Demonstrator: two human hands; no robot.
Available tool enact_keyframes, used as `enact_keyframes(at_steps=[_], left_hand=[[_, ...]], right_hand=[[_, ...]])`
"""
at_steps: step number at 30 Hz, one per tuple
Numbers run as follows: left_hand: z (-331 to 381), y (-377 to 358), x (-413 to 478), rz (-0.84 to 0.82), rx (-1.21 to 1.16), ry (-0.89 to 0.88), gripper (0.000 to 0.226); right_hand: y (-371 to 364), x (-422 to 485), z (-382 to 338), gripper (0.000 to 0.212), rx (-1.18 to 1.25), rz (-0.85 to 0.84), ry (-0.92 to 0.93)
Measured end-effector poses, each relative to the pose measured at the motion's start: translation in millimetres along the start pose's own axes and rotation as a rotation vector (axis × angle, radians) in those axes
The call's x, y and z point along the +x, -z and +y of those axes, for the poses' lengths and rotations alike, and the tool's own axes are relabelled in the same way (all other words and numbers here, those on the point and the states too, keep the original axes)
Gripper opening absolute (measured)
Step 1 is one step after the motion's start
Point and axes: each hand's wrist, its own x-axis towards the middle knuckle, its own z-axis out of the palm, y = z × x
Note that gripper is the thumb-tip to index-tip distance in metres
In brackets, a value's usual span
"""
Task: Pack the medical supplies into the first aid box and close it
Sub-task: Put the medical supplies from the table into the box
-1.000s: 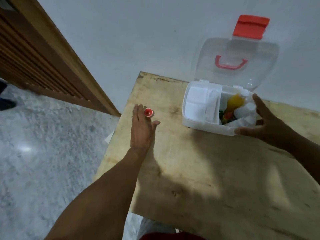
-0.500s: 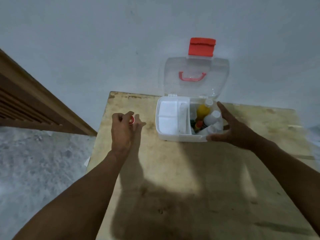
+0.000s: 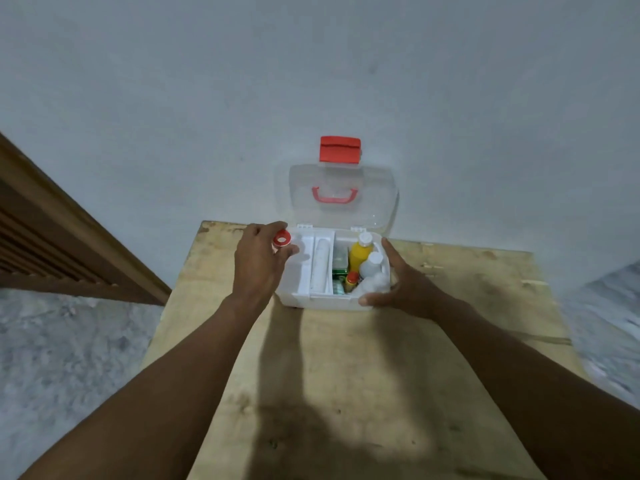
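Observation:
The white first aid box (image 3: pixel 313 299) stands open at the far middle of the wooden table (image 3: pixel 346 375). Its clear lid (image 3: pixel 377 188), with a red handle and red latch (image 3: pixel 340 149), leans against the wall. Inside on the right are a yellow bottle (image 3: pixel 359 254), a white bottle (image 3: pixel 370 265), a small red-capped bottle (image 3: pixel 352 279) and a green packet. My left hand (image 3: pixel 259 265) holds a small red and white tape roll (image 3: pixel 281 238) over the box's left edge. My right hand (image 3: pixel 401 285) grips the box's front right corner.
A white insert tray (image 3: pixel 320 265) fills the box's left half. The white wall rises right behind the table. A wooden slatted door frame (image 3: pixel 52 237) stands at the left, and grey stone floor (image 3: pixel 69 358) lies beside the table.
My left hand picked the tape roll up off the table and carried it right, up to the box's left edge. My right hand stayed on the box's corner. The camera turned to centre the box.

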Motion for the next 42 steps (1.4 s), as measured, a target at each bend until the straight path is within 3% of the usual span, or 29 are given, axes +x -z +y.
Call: enact_keyframes(at_steps=[9,13,23,26,29,34,38,42], left_hand=[[9,-18,-4,-0.024,-0.006,0.076,0.037],[10,-22,7,-0.046,0.039,0.079,0.035],[8,-43,19,-0.109,0.093,-0.062,0.014],[7,-42,19,-0.107,0.093,-0.070,0.017],[8,-41,18,-0.122,0.088,-0.074,0.021],[11,-41,17,-0.132,0.069,-0.039,0.047],[5,-34,9,-0.110,0.025,-0.053,0.045],[3,-11,-11,0.014,-0.016,-0.069,0.043]], right_hand=[[-3,8,12,0.112,0.039,-0.021,0.026],[-3,10,18,0.105,0.010,-0.002,0.045],[-4,11,25,0.107,0.049,0.003,0.054],[-1,12,19,0.106,0.043,-0.014,0.061],[1,12,16,0.088,0.083,-0.015,0.095],[4,15,26,0.096,0.079,0.000,0.090],[2,21,27,0.104,0.079,0.007,0.031],[-3,25,12,0.104,0.039,-0.018,0.095]])
